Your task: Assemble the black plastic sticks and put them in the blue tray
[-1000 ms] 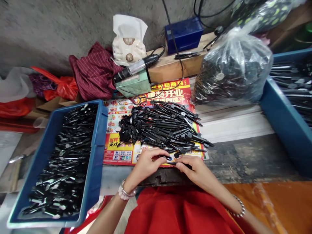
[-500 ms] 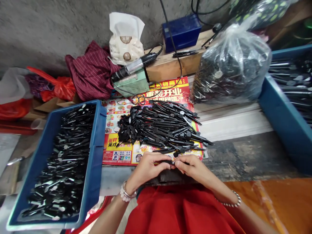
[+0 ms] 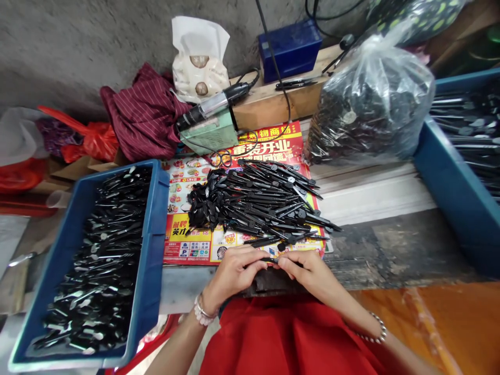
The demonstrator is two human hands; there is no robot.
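Note:
Close to the table's front edge, my left hand [image 3: 239,268] is closed on one end of a small, slim black piece [image 3: 269,260]. Fingers and thumb of my right hand [image 3: 302,268] pinch its other end, so the piece lies roughly level between both hands. Its exact kind is too small to make out, and much of it is hidden by my fingers. Just beyond my hands, a heap of thin black pointed pieces with round discs [image 3: 258,200] is spread over a printed flyer [image 3: 187,250].
On the left stands a blue bin [image 3: 154,234] full of similar black pieces; another blue bin [image 3: 453,177] is at right. A tied clear bag [image 3: 375,109] holds dark pieces. Behind the heap, a handheld rotary tool [image 3: 214,107] rests on a green box [image 3: 213,133], its cable trailing across the flyer.
Both hands keep the black piece between them. My left fingers have shifted slightly left, and the piece shows a little more level and slimmer now.

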